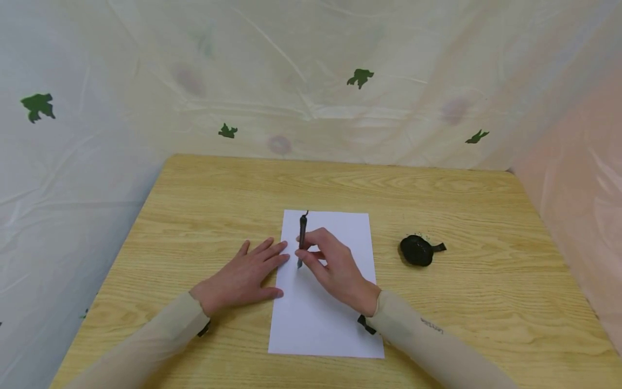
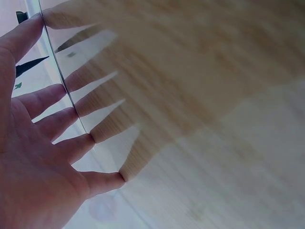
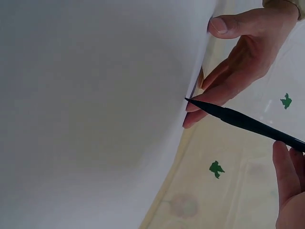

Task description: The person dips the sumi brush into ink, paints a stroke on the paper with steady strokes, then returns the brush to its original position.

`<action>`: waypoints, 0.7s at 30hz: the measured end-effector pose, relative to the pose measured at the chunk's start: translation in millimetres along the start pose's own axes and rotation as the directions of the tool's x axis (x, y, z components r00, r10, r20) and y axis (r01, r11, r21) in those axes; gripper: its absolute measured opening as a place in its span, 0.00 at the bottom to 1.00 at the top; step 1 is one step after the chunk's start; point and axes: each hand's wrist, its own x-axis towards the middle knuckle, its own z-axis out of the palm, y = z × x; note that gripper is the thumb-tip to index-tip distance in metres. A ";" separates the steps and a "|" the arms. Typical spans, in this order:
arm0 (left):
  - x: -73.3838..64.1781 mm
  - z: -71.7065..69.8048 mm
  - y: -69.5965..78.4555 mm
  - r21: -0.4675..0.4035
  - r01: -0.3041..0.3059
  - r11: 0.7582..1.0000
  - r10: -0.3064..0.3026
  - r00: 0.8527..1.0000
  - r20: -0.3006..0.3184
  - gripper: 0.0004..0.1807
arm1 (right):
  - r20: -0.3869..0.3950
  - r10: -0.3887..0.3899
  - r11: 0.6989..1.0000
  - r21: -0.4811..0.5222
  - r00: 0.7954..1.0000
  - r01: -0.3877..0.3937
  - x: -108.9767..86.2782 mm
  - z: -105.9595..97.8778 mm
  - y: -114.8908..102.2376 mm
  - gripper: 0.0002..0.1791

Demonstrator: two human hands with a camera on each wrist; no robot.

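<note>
1. We see a brush (image 1: pixel 303 229), dark and slender, with a thin loop at its top end; its shaft swells, then narrows to a fine dark point.
2. We find it over the upper left part of the paper (image 1: pixel 320 329), nearly upright, tip down; whether the tip touches the sheet, we cannot tell.
3. Our right hand (image 1: pixel 337 270) pinches the shaft between thumb and fingers, above the tip.
4. Our left hand (image 1: pixel 243 278) lies with fingers spread wide, fingertips on the table (image 1: pixel 194 200) and at the paper's left edge.
5. The paper is a plain white rectangle, its long sides running away from us.
6. Right of the paper, well apart from it, we see a small black dish (image 1: pixel 415 250) with a short handle pointing right.
7. Pale sheeting (image 1: pixel 291 48) with green bird shapes hangs behind the table.
</note>
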 end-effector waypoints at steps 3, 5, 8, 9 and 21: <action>0.0 0.2 -0.1 -0.001 -0.004 1.000 0.004 1.000 -0.002 0.43 | 0.009 0.013 1.000 -0.002 1.000 -0.013 -0.8 0.1 0.5 0.15; 0.1 0.3 0.0 0.000 -0.005 1.000 0.005 1.000 -0.004 0.43 | 0.013 0.018 1.000 -0.006 1.000 -0.018 -0.9 0.0 0.4 0.17; 0.2 0.3 0.1 0.001 -0.005 1.000 0.005 1.000 -0.005 0.43 | 0.015 0.020 1.000 -0.012 1.000 -0.020 -1.2 -0.3 0.8 0.19; 0.2 0.4 0.2 0.000 -0.004 1.000 0.004 1.000 -0.006 0.43 | 0.015 0.021 1.000 -0.014 1.000 -0.021 -1.3 -0.3 0.9 0.19; -0.1 0.7 -0.1 0.001 -0.008 1.000 0.008 1.000 -0.016 0.43 | 0.021 0.033 0.999 -0.033 0.999 -0.033 -5.5 -3.3 4.3 0.17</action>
